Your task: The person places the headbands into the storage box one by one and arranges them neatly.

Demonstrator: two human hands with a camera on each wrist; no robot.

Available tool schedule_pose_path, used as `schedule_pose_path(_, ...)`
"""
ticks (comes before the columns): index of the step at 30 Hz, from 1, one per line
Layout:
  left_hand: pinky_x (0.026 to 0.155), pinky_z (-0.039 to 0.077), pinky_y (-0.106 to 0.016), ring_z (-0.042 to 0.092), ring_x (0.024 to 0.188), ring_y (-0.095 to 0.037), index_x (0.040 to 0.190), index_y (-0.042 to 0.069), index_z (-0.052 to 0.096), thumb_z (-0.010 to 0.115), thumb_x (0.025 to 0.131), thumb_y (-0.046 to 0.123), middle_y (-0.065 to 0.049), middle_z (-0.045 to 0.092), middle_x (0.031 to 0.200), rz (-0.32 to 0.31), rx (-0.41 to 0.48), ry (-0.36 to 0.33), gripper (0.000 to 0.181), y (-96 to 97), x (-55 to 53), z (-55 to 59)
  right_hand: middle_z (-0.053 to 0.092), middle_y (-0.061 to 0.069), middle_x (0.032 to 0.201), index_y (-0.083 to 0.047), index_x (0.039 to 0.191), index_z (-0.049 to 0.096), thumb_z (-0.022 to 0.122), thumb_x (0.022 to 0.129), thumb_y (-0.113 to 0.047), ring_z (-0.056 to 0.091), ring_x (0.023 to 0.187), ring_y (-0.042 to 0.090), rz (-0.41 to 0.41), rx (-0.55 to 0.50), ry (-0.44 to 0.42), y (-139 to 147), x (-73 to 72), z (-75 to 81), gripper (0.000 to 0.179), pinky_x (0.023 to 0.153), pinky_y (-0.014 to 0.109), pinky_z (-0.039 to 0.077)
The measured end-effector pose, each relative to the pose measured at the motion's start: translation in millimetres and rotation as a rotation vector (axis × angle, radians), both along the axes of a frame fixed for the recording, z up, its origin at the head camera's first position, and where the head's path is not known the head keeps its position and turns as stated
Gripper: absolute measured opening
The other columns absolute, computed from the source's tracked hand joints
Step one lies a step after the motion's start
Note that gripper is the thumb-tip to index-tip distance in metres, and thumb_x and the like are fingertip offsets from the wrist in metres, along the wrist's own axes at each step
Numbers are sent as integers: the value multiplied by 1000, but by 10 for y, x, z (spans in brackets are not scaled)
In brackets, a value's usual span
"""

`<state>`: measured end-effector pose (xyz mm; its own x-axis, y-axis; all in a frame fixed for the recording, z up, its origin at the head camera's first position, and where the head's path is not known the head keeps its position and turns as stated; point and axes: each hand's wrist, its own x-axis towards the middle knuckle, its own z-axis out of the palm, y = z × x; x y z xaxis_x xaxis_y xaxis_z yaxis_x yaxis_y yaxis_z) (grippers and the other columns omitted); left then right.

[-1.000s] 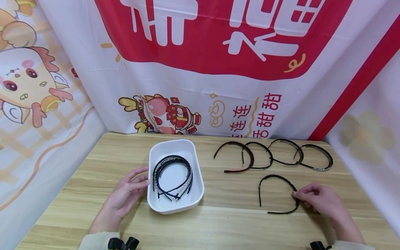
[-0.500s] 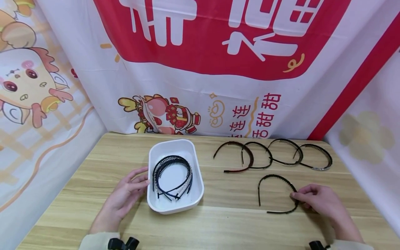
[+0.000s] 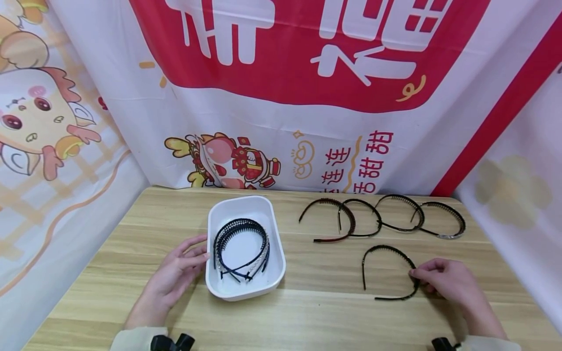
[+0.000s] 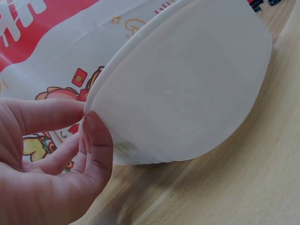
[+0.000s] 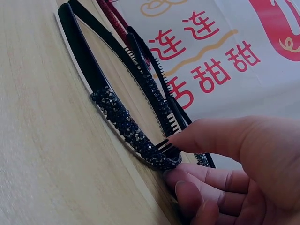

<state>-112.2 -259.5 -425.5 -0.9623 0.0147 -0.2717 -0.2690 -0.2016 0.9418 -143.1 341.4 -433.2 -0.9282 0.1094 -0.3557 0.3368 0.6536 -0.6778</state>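
Observation:
My left hand holds the left rim of a white plastic box, thumb and fingertips meeting at its edge in the left wrist view. Inside the box lies a bundle of black toothed headbands, some with pale beading. On the right, my right hand pinches a black headband at its curve between thumb and fingers. Close up in the right wrist view, this headband has dark glittery stones along its outer band and teeth inside. Its two ends point left, toward the box.
Behind the held headband, several others overlap in a row: a reddish-brown one, a thin black one, another black one and one with a silvery part. A printed cloth hangs along the wooden table's back edge.
Both hands keep their holds, and the headband and box stay in place. The whole view shifts very slightly.

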Motion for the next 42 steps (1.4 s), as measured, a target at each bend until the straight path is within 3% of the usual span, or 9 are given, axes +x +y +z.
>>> schedule_pose_path(23,99,57,-25,67,106,-9,140,21,57,63,100,-5,4,68,112,13,25,8,49,-1,6,-4,73,-2,84,-4,113,75,80,96,-44,65,78,14,-20,7,-5,-6,-17,21,43,64,28,54)
schedule_pose_path(30,101,57,-25,67,110,-10,141,19,58,65,99,-4,4,69,115,8,21,7,49,11,10,4,72,-2,84,-5,114,75,79,96,-46,65,79,14,-29,18,-9,-17,-21,26,45,65,28,53)
schedule_pose_path(38,99,57,-23,66,109,-9,125,16,64,66,98,-5,6,70,114,35,28,1,35,34,9,8,73,-2,83,-5,115,74,80,95,-46,65,77,14,-28,24,3,-24,-21,21,46,65,28,53)
schedule_pose_path(42,99,57,-22,66,108,-9,124,15,63,66,98,-6,5,70,114,31,35,-2,34,29,10,7,73,-2,84,-4,116,74,80,95,-44,66,78,15,-33,7,-1,-26,-18,-7,46,65,29,54)
